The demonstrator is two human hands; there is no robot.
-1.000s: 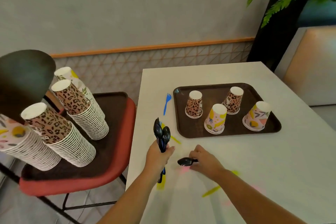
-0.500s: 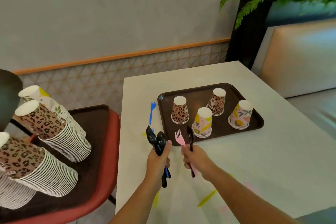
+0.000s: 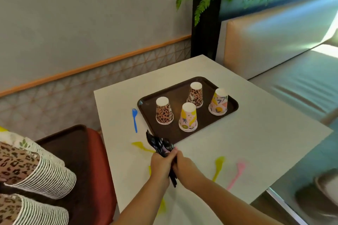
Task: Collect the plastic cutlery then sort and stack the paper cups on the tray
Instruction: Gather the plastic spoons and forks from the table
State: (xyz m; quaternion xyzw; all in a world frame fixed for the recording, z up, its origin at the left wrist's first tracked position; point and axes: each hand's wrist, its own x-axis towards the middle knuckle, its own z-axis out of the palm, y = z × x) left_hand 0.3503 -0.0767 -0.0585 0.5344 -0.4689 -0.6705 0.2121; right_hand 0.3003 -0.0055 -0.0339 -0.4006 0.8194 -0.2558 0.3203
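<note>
Where both hands meet at the near middle of the white desk [image 3: 256, 142], the left hand [image 3: 161, 163] has its grip curled round a bundle of black plastic cutlery [image 3: 161, 145], bowls pointing up and away; the right hand [image 3: 183, 167] closes on the same bundle from the other side, touching the left. One blue fork [image 3: 134, 119] lies on the desk just left of the brown tray [image 3: 232, 107]. Four paper cups stand upside down and apart on that tray: two leopard-print cups [image 3: 164, 113] [image 3: 196, 95] and two pink patterned cups [image 3: 188, 118] [image 3: 218, 102]. Blurred yellow cutlery [image 3: 218, 167] and one pink piece [image 3: 236, 172] lie on the desk right of the hands; another yellow piece [image 3: 140, 146] lies left. Stacked cup sleeves [image 3: 36, 173] lie on a second tray [image 3: 73, 144] on a red chair [image 3: 102, 170].
</note>
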